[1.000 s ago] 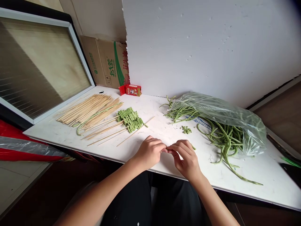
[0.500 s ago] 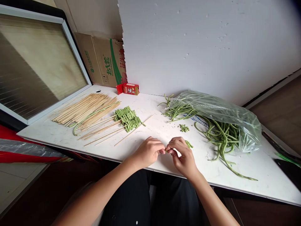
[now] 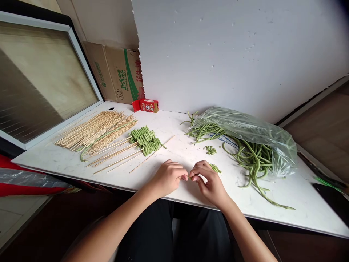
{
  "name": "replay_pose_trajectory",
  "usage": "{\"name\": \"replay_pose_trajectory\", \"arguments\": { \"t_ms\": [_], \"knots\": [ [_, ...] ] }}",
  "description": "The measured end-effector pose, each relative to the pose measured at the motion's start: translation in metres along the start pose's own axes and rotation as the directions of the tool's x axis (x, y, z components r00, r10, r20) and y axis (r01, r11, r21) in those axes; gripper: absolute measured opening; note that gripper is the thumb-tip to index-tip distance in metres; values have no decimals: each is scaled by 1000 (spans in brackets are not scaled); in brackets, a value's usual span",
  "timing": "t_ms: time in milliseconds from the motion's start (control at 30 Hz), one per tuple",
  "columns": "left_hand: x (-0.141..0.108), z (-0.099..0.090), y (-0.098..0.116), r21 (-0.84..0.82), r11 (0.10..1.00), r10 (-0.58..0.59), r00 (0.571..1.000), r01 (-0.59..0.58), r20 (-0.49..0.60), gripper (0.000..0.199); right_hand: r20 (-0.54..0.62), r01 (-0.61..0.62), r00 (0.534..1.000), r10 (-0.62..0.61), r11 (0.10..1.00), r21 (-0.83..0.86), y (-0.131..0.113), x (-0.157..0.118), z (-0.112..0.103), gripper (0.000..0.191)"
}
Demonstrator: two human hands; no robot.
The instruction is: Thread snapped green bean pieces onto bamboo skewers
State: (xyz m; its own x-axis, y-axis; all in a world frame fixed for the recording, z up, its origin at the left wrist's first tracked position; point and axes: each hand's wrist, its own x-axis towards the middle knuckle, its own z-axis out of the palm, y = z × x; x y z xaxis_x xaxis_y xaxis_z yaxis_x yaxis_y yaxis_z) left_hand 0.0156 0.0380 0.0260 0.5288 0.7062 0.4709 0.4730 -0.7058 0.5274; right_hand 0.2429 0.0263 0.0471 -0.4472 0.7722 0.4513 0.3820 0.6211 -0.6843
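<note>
Your left hand (image 3: 168, 177) & right hand (image 3: 208, 181) stay fingertip-to-fingertip, each grip pinching a bean piece (image 3: 189, 177) (barely visible), w/ cut bits (image 3: 215, 168) now beside them on the counter (image 3: 174, 153).

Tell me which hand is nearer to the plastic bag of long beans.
Right. The right hand sits just left of the plastic bag of long beans, beside loose cut pieces. The left hand is farther off, on the side toward the skewers.
</note>
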Motion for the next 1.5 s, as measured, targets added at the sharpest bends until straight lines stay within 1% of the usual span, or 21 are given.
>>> {"name": "replay_pose_trajectory", "arguments": {
  "t_ms": [67,100,167,200,233,300,400,467,533,633,733,800,867,933,967,1067,1167,1267,1367,1433,1500],
  "knots": [
    [0,-12,-7,72,997,-29,999,32,-35,35,-77,24,997,-23,1000,11,4,0,-13,19],
    [0,-17,-11,99,992,-67,995,74,-69,36,-140,37,990,-35,999,16,6,0,-22,17],
    [0,-26,-15,104,981,-148,982,161,-121,34,-256,15,966,-24,999,-37,15,0,-40,8],
    [-1,-28,-14,76,981,-171,978,181,-119,33,-297,-10,955,-10,998,-67,20,-1,-48,5],
    [-1,-27,-12,26,981,-191,976,194,-101,33,-307,-40,952,6,994,-103,25,-1,-54,5],
    [-1,-23,-5,-125,969,-217,976,212,-28,35,-321,-104,946,36,975,-198,37,-3,-61,10],
    [-2,-15,6,-353,889,-289,955,292,64,24,-357,-209,931,81,919,-335,54,-6,-58,19],
    [-2,-12,7,-446,823,-353,932,351,80,17,-343,-247,933,111,890,-384,63,-8,-52,23],
    [-1,-11,5,-527,769,-387,920,362,69,19,-293,-242,948,125,881,-407,70,-10,-46,25],
    [1,-10,-2,-607,732,-387,922,310,6,27,-221,-200,969,113,884,-422,75,-12,-41,25],
    [3,-7,-5,-661,686,-433,901,305,-34,33,-235,-189,968,90,876,-443,68,-10,-40,25],
    [4,-5,-4,-727,602,-490,872,330,-10,35,-251,-185,964,82,888,-421,55,-7,-40,25],
    [4,-3,0,-778,528,-516,856,339,22,37,-197,-164,975,103,932,-322,37,-3,-37,22],
    [4,-2,5,-797,503,-512,858,335,38,37,-141,-128,985,100,971,-203,18,-1,-31,21],
    [3,-1,8,-798,501,-508,860,336,44,37,-109,-99,991,82,982,-163,10,-1,-26,24],
    [2,2,15,-790,502,-502,862,352,64,36,-98,-38,995,28,994,-101,-6,0,-13,27],
    [1,6,20,-802,483,-497,864,353,81,37,-143,-6,990,-7,996,-85,-8,-1,-4,18],
    [0,9,22,-806,475,-499,862,354,85,38,-168,20,985,-34,996,-84,-5,-2,-1,11],
    [0,10,22,-788,503,-484,871,355,83,37,-163,24,986,-35,997,-72,-1,-2,0,10],
    [-1,10,20,-763,530,-466,879,369,102,37,-149,-11,989,2,998,-60,0,-3,0,14],
    [-1,7,17,-689,608,-440,890,394,120,36,-134,-66,989,58,996,-57,2,-3,-1,16]
  ]
}}
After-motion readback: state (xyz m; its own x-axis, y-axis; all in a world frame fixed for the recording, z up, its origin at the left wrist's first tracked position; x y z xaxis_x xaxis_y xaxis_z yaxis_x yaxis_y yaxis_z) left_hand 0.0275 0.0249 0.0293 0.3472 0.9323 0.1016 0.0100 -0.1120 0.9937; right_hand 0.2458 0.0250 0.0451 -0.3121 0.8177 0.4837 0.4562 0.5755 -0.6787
